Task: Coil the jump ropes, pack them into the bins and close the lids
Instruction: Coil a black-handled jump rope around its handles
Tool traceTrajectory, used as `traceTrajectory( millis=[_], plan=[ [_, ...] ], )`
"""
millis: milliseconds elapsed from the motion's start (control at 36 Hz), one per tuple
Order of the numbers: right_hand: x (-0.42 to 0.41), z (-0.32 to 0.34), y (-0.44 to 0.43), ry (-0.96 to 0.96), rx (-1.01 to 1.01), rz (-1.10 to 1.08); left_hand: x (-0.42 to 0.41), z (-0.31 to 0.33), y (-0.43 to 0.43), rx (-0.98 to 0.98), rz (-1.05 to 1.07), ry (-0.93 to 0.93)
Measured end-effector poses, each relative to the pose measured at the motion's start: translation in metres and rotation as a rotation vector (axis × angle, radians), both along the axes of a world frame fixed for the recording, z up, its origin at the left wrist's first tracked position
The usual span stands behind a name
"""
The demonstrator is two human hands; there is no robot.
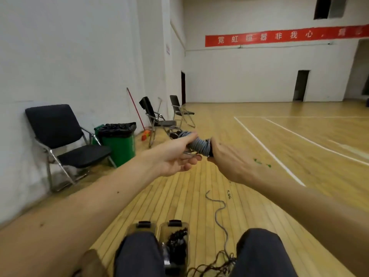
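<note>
- Two knees [139,254] in dark trousers frame the open bin [180,223], which sits on the floor between them, presumably so each finished coil can drop straight in.
- Black ropes [177,240] lie inside the open bin. A second bin [142,224] stands just left of it, its contents hidden by the knee.
- Right of the open bin a loose grey cord [219,210] snakes over the floor towards a dark tangle [215,266]. Whether it belongs to the rope in hand cannot be told.
- The grey jump rope [199,145] is held high above and beyond the open bin, wound into a tight bundle between both hands. It is probably kept up there so the turns stay taut while winding.
- The left hand [173,156], palm up, curls its fingers [187,139] over the bundle's left end, so the rope lies across the fingers and clear of the palm.
- The right hand [229,160] closes on the bundle's right end with the thumb beneath. Its fingers are hidden behind the back of the hand, so how they lie cannot be told.
</note>
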State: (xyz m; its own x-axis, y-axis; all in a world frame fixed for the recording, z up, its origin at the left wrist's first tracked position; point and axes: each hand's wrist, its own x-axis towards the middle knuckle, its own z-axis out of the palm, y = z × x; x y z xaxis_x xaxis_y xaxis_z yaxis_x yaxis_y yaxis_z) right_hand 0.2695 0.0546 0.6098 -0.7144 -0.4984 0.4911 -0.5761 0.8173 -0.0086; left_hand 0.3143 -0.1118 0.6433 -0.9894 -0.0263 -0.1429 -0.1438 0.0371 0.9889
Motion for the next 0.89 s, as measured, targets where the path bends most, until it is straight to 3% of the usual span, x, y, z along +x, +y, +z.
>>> traceTrajectory(
  millis=[111,222,528,639,778,889],
  plan=[
    [-0.017,-0.062,-0.037,0.036,0.219,-0.022,-0.033,-0.054,-0.025,0.034,0.124,-0.122],
    [-0.027,-0.119,-0.070,-0.075,0.325,0.026,-0.061,-0.124,-0.052,0.040,0.227,-0.256],
    [-0.048,-0.303,-0.143,-0.835,0.318,0.141,-0.090,-0.335,-0.122,0.230,0.417,-0.684],
    [-0.067,-0.341,-0.166,-1.122,0.276,0.163,-0.098,-0.390,-0.146,0.129,0.417,-0.793],
    [-0.112,-0.387,-0.211,-1.370,0.078,0.165,-0.141,-0.447,-0.209,-0.229,0.237,-0.897],
    [-0.154,-0.421,-0.254,-1.529,-0.085,0.213,-0.191,-0.489,-0.269,-0.440,0.147,-0.874]
  ],
)
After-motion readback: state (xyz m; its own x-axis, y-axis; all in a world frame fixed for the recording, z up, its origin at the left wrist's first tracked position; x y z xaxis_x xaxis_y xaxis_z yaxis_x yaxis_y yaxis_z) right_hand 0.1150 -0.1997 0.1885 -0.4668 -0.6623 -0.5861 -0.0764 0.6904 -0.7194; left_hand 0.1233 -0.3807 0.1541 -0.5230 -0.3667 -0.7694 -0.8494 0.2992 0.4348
